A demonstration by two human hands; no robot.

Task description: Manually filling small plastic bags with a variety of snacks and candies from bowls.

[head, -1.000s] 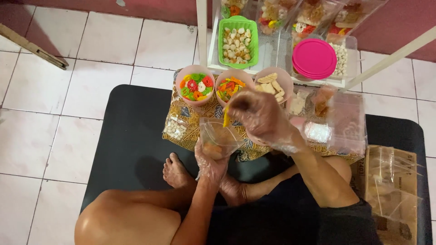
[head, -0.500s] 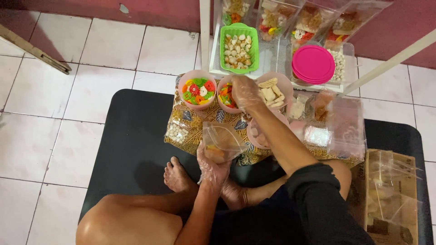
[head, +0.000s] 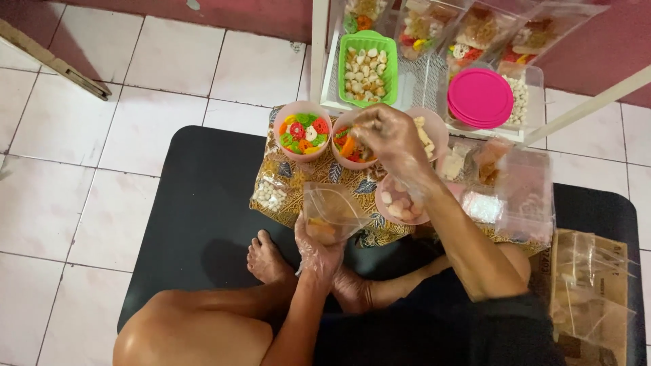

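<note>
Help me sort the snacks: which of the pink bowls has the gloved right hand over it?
The middle pink bowl of the far row, filled with orange and red crackers. The right hand is above it, unlike the left bowl of multicoloured rings or the near bowl of pale pieces.

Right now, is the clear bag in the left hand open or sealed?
Open. The clear bag gapes at its mouth, upright in the left hand, with a few orange pieces at the bottom.

Left hand (head: 316,245) low and near the body, in a thin clear glove, fingers (head: 303,227) curled shut in a grip, forearm bare. Right hand (head: 388,133) reached forward, also gloved, fingers bunched and pointing down; right forearm stretched out, elbow bent.
</note>
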